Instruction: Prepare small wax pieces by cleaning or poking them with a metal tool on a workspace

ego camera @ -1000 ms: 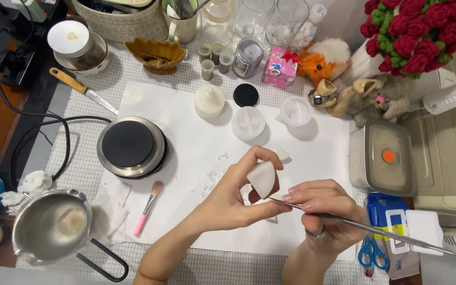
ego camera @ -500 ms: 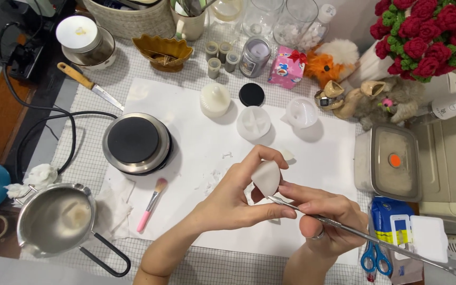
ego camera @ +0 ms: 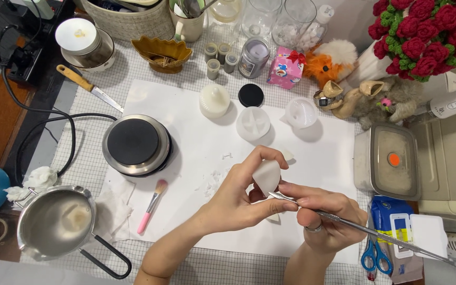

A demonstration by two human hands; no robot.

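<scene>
My left hand (ego camera: 233, 203) pinches a small white wax wedge (ego camera: 266, 177) between thumb and fingers, low in the middle of the frame, above the white paper sheet (ego camera: 196, 137). My right hand (ego camera: 325, 216) grips a thin metal carving tool (ego camera: 376, 235) — its tip touches the wedge's lower edge.

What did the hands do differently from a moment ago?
The right hand slid the thin metal tool further under the white wax piece, and its fingers shifted lower. The left hand kept pinching the piece. Everything on the table stayed put.
</scene>
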